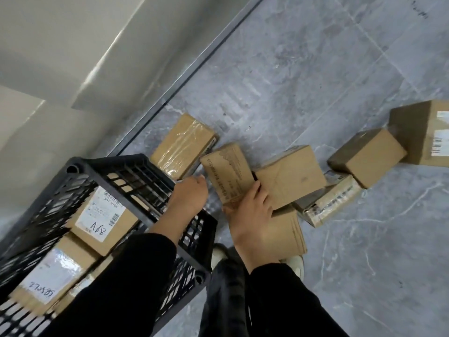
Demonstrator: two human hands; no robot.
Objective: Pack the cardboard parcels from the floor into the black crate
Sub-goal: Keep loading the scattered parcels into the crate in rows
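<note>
Where right fingers curl, parcel lies beneath.

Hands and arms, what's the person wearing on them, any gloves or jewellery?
Both arms are in long black sleeves, the left sleeve and right sleeve ending at the wrists. The left hand and right hand are bare: no gloves, rings or watch show.
</note>
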